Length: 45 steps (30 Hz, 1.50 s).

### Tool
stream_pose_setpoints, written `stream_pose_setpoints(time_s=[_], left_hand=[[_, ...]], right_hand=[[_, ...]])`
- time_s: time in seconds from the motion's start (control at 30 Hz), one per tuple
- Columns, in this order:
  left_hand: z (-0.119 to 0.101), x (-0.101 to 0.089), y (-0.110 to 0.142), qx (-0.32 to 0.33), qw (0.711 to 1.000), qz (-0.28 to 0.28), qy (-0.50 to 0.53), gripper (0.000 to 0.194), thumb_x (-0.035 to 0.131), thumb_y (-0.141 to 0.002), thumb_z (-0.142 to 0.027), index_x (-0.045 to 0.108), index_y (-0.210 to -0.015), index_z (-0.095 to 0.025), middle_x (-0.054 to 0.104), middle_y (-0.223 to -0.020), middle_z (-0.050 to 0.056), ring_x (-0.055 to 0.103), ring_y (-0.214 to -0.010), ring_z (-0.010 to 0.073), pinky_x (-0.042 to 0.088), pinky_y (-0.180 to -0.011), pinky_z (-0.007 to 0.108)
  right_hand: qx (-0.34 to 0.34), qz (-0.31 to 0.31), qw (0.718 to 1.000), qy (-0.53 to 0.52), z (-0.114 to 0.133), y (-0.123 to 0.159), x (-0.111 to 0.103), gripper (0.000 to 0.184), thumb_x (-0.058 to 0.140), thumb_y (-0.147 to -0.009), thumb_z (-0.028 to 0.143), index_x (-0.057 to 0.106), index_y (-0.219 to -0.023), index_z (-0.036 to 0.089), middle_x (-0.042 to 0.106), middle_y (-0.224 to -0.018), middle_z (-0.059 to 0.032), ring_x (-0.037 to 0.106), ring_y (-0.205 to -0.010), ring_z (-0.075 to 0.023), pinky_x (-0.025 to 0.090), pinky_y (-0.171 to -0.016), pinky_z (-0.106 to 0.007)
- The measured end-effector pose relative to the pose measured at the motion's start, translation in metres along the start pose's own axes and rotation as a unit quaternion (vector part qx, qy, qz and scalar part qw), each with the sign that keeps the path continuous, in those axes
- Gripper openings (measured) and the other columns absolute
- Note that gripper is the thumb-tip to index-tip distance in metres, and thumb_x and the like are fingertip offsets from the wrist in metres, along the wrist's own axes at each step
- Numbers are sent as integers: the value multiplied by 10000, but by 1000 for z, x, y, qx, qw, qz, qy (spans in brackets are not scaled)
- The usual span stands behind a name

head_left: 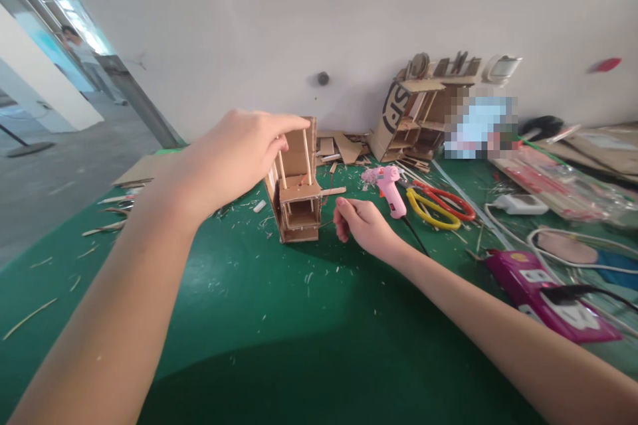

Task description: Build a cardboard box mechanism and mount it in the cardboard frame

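Observation:
In the middle of the head view a small cardboard model with shelf-like levels stands upright on the table. Two thin wooden sticks rise from its upper shelf in front of the back panel. My left hand grips the model's top from the left, its index fingertip at the top of one stick and its thumb by the other. Just right of the model, my right hand is closed in a pinch. A faint thin strand seems to run from its fingertips toward the model; what they hold is too small to name.
To the right lie a pink glue gun, scissors with red and yellow handles and a purple power strip with cables. A larger cardboard model stands by the white wall. Scraps litter the green table. A person stands far left.

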<state>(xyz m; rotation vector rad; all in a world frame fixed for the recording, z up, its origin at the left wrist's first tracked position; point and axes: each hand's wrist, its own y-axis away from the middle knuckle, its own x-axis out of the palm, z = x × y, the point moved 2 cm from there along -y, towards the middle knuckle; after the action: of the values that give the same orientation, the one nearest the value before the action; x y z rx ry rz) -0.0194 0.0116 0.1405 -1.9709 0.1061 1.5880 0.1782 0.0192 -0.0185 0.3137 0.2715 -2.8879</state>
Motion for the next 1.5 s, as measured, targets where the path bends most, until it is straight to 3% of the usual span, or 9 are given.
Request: stream_pose_setpoints(time_s=[0.3,1.2,1.33,1.5], left_hand=[[0,-1,1,-20,1000,6,-20,426,411,-967,-320,573,-1361,-323,704,-1126,61,679,-959,273,547,-811,389],[-3,0,1,-12,999,-2,-46,423,414,-961,-298,571,-1351,-345,706,-1036,47,667,-945,267,529,-770,354],[-2,0,0,-10,1000,1,-30,414,418,-961,-323,576,-1344,-337,715,-1005,53,664,-957,273,534,-785,355],[-5,-1,1,-12,1000,-5,-25,415,410,-963,-345,592,-1336,-342,720,-1047,62,674,-930,269,537,-764,348]], right_hand=[[-29,-7,998,63,2,3,0,465,368,-995,492,511,-667,195,550,-532,23,526,-466,-97,416,-497,-230],[-96,32,975,196,7,4,9,457,308,-1010,414,480,-647,197,541,-550,12,499,-506,-109,382,-574,-261],[-116,34,972,204,9,4,12,446,320,-1007,410,470,-644,198,526,-554,14,474,-511,-106,376,-586,-266],[-89,60,980,168,5,6,9,443,317,-1012,431,485,-676,197,560,-607,9,515,-558,-110,403,-607,-261]])
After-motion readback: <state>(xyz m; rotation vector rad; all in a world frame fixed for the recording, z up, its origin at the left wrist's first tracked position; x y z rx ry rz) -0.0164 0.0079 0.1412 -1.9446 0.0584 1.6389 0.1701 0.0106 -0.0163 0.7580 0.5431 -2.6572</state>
